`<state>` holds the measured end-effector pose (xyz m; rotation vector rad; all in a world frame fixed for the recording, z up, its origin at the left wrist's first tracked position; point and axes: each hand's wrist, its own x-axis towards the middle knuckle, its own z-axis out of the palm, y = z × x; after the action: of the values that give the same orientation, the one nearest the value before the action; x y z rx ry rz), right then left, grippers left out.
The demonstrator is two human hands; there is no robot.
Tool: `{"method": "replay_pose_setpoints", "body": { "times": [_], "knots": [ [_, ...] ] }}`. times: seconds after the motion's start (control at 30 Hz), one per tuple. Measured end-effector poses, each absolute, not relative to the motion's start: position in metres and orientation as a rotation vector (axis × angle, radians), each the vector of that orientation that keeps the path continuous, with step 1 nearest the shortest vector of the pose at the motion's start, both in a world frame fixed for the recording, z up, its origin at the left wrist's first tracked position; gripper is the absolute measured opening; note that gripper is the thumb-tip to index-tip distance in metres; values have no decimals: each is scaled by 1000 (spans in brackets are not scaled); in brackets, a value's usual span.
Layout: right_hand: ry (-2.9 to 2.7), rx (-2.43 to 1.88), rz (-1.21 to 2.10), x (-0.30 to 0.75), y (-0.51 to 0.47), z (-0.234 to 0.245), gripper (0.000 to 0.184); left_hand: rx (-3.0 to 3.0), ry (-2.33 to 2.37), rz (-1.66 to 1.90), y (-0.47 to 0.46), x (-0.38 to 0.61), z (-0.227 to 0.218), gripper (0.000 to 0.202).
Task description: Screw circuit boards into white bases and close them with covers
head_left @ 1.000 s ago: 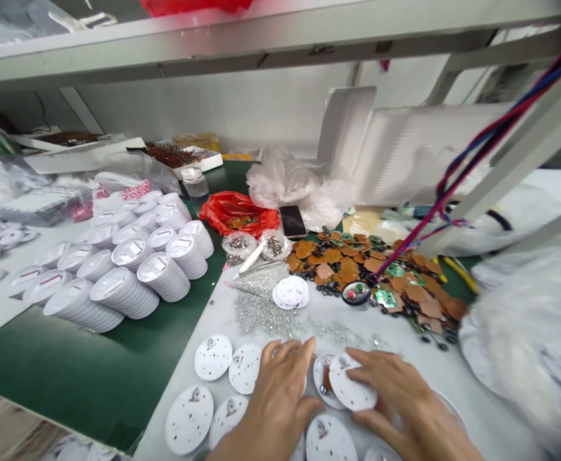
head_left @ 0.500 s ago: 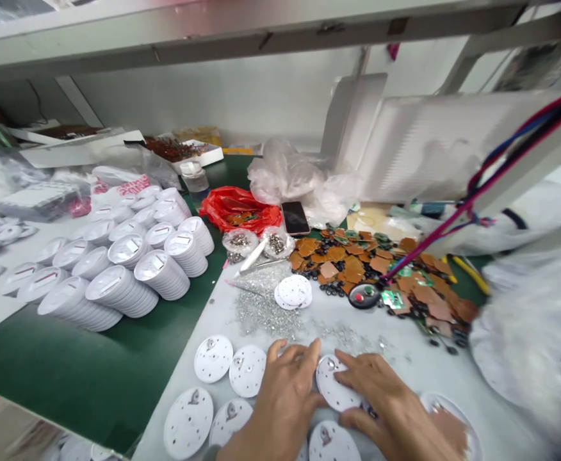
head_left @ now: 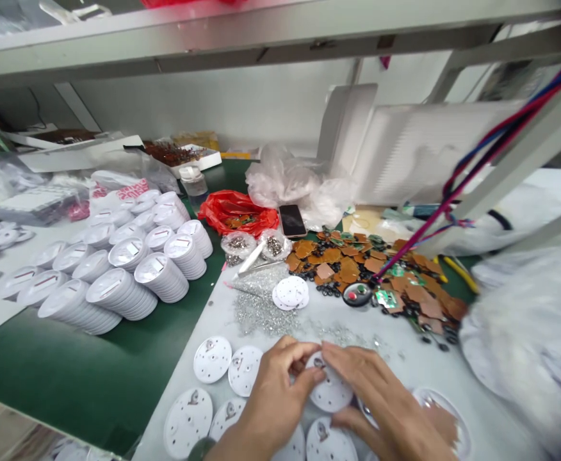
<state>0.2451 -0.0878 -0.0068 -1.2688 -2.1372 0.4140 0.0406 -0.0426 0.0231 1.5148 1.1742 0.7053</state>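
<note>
Both my hands meet over one white round disc [head_left: 329, 392] at the near edge of the white work mat [head_left: 223, 307]. My left hand [head_left: 273, 403] pinches the disc's left rim with thumb and curled fingers. On the disc's right side and top edge lies my right hand [head_left: 381, 403], fingers bent round it. More white discs [head_left: 212, 358] lie flat around my hands, each with small holes and a metal piece. A patch of tiny silver screws [head_left: 261, 307] is scattered just beyond them.
Rows of stacked white round covers [head_left: 160, 275] stand on the green belt [head_left: 93, 365] at left. Brown and green circuit boards [head_left: 357, 262] are heaped to the right, beside a phone [head_left: 292, 221], a red bag [head_left: 237, 211] and red-blue cables [head_left: 477, 153]. A shelf [head_left: 261, 32] hangs overhead.
My hands have drawn together. The left one went from lying flat to pinching, and the disc under my right hand has shifted left, so both hands grip it.
</note>
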Motion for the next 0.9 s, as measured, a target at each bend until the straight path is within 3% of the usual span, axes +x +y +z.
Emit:
{"method": "replay_pose_setpoints", "body": {
  "times": [0.13,0.3,0.4,0.5,0.67,0.83,0.9],
  "knots": [
    [-1824,-1492,886,238,-81,14,24,1521,1106,778,-50,40,23,17],
    [-1773,-1482,1016,234,-80,23,26,1567,1089,770,-54,46,23,16],
    [-1648,-1538,946,225,-88,15,20,1592,1173,821,-53,52,20,19],
    [-1615,-1578,844,218,-93,5,32,1550,1210,835,-53,57,14,20],
    [-1887,-1576,711,232,-84,-7,33,1555,1240,716,-49,59,10,16],
    [-2127,-1431,121,239,-50,-2,32,1957,1363,453,-42,66,6,9],
    [-2183,-1459,51,225,-27,2,34,2047,1417,329,-39,72,5,10]
  ]
}}
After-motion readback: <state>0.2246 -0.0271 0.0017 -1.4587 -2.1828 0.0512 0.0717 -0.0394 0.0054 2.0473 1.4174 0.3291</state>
